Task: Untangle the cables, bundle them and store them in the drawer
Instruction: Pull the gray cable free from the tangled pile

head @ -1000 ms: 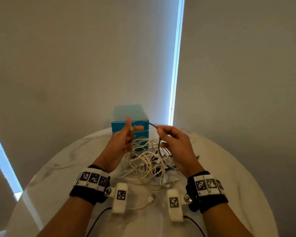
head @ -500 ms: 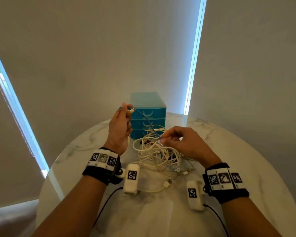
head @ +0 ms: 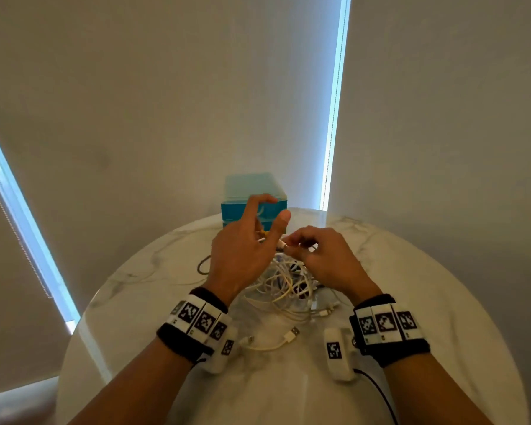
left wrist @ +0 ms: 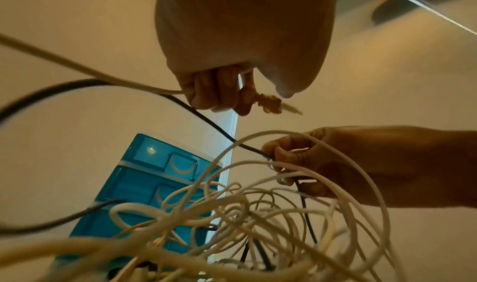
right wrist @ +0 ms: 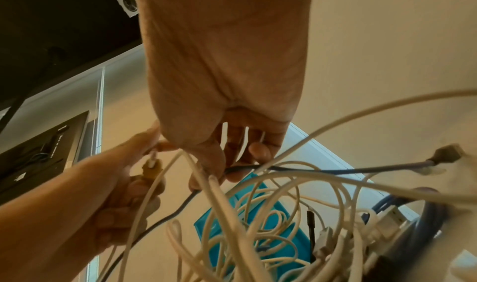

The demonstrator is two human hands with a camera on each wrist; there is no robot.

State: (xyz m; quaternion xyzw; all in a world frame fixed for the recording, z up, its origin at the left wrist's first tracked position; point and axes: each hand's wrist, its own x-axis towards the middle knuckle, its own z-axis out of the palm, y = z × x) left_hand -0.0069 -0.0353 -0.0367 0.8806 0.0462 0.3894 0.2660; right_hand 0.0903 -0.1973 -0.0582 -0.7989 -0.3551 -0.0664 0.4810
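While hands (head: 284,253) pinch strands, cable tangle (head: 284,286) lies beneath.

Left hand (head: 242,250) held up, lower fingers curled on a cable end (left wrist: 271,103), thumb and first finger spread. Right hand (head: 325,259) close beside it, fingers bent, pinching a dark cable (right wrist: 309,171). Both forearms stretched forward.

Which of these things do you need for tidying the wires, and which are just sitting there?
Needed:
tangled white cables
dark cable, pinched by both hands: left hand, right hand
blue drawer unit

Just there:
marble table
window blinds
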